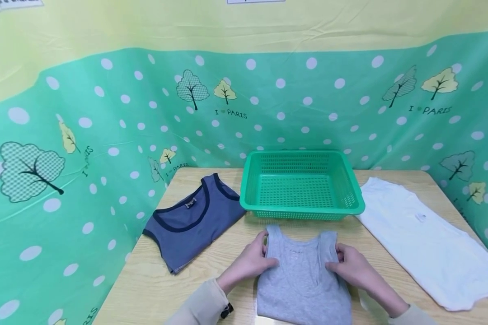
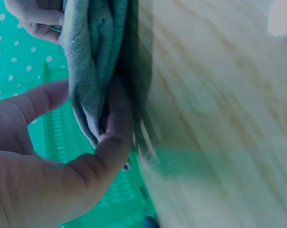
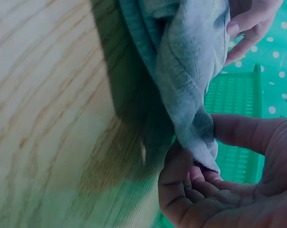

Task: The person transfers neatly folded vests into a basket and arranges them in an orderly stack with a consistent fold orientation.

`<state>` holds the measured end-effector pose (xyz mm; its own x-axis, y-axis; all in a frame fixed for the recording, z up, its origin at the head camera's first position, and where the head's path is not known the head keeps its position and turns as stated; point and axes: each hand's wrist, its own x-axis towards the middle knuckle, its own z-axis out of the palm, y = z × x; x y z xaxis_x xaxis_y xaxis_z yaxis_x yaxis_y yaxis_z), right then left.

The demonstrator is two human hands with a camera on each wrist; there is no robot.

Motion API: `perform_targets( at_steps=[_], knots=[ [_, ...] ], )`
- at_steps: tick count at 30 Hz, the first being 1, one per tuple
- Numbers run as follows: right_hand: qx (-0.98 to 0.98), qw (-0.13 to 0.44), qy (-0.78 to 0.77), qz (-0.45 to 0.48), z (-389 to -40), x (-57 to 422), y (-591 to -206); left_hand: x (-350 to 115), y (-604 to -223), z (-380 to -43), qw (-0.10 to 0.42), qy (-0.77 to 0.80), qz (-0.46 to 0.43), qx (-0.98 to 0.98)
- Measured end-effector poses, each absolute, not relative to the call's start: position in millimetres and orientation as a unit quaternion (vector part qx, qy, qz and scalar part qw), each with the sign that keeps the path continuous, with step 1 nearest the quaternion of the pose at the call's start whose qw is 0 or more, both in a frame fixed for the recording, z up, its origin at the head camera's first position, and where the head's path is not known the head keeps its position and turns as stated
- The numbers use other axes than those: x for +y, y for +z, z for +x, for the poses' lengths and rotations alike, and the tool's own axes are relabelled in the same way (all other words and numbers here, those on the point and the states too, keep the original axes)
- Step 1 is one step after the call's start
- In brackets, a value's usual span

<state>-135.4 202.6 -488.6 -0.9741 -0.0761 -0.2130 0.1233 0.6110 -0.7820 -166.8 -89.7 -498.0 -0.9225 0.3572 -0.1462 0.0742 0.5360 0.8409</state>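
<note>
A grey tank top (image 1: 298, 280), folded at the lower part, lies on the table in front of the person, its shoulder straps pointing toward the basket. My left hand (image 1: 252, 258) pinches its left side near the strap, thumb on top and fingers underneath. On the opposite side my right hand (image 1: 354, 266) grips the edge the same way. In the left wrist view the layered grey cloth (image 2: 89, 71) passes between thumb and fingers. The right wrist view has the bunched cloth edge (image 3: 191, 80) between the right thumb and curled fingers.
Just beyond the tank top stands a green plastic basket (image 1: 302, 211) with nothing in it. A navy tank top (image 1: 195, 225) with dark trim lies to the left, a white garment (image 1: 423, 243) to the right. A polka-dot curtain (image 1: 268, 99) surrounds the wooden table (image 1: 138, 289).
</note>
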Motion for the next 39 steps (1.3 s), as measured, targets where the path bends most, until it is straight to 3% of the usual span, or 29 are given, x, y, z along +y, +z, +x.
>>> perform_targets(
  at_steps=[16,26,39],
  knots=[
    [0.873,0.142,-0.461,-0.066,-133,211,-490,-90,-501,-165,0.131,0.509,0.084,0.847],
    [0.891,0.122,-0.436,-0.028,-129,205,-490,-90,-498,-161,0.163,0.513,0.055,0.841],
    [0.907,0.127,-0.401,-0.030,-129,207,-493,-91,-504,-158,0.152,0.521,0.075,0.837]
  ],
)
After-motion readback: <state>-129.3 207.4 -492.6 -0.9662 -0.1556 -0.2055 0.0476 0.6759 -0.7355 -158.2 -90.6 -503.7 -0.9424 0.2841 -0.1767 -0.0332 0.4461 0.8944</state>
